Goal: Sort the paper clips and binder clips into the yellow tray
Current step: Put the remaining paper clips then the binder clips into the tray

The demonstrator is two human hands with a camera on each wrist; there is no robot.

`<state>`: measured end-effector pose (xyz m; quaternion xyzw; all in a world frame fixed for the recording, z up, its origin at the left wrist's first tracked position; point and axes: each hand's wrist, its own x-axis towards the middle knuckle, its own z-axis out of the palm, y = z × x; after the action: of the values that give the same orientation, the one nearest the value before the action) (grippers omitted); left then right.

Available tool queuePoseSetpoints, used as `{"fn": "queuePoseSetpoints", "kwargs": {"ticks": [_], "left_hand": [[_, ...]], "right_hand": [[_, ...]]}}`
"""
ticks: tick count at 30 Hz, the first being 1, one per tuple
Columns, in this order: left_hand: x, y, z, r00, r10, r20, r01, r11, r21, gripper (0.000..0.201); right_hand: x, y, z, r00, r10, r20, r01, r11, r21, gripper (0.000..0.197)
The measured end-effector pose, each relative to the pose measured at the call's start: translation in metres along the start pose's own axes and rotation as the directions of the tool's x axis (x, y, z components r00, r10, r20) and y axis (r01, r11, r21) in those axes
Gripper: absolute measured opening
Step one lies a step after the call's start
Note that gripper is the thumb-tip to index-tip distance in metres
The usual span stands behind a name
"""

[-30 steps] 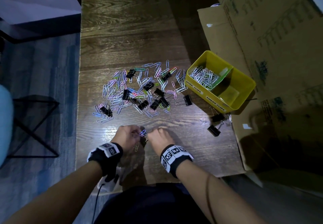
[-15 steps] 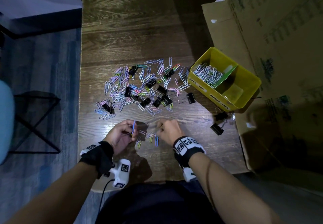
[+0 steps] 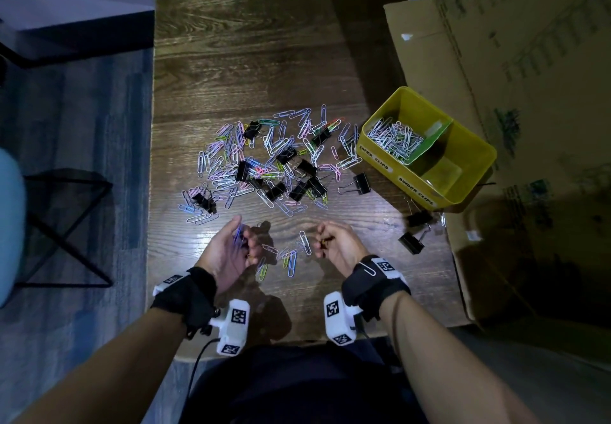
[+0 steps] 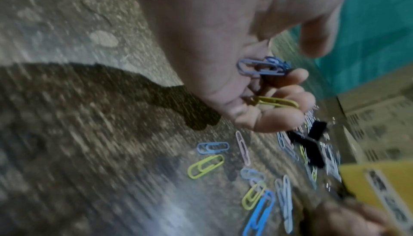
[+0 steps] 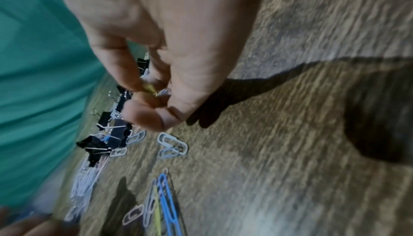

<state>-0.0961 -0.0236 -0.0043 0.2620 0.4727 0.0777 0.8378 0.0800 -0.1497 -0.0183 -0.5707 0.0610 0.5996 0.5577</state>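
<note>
My right hand (image 5: 154,73) pinches something small and yellowish whose shape my fingertips hide. Both wrist views smear with blur, so the pile (image 5: 105,133) beyond my right hand is mostly streaks. The yellow tray (image 4: 380,186) is cut off by the left wrist picture's edge, its label (image 4: 388,202) unreadable there.

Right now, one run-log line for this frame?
left hand: holds blue and yellow paper clips | right hand: pinches small yellow clip | yellow plastic tray: paper-clip side part filled, binder side looks empty | black binder clips: on wooden table
</note>
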Motion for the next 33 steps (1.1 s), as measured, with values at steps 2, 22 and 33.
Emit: {"fn": "queuePoseSetpoints", "kwargs": {"ticks": [2,22,33], "left_hand": [[-0.001,-0.002,0.003,0.999,0.023,-0.035,-0.019,0.994,0.112,0.040],[-0.013,-0.055,-0.016,0.903,0.426,-0.061,0.085,-0.036,0.996,0.023],[-0.013,-0.039,0.002,0.964,0.263,0.046,0.034,-0.292,0.956,0.020]], "right_hand": [[0.000,0.000,0.003,0.999,-0.013,-0.031,0.011,0.999,-0.043,0.025],[0.001,0.039,0.018,0.937,-0.210,0.278,0.274,-0.048,-0.960,0.028],[0.004,0.036,0.031,0.946,-0.207,0.248,0.243,-0.047,-0.969,0.014]]}}
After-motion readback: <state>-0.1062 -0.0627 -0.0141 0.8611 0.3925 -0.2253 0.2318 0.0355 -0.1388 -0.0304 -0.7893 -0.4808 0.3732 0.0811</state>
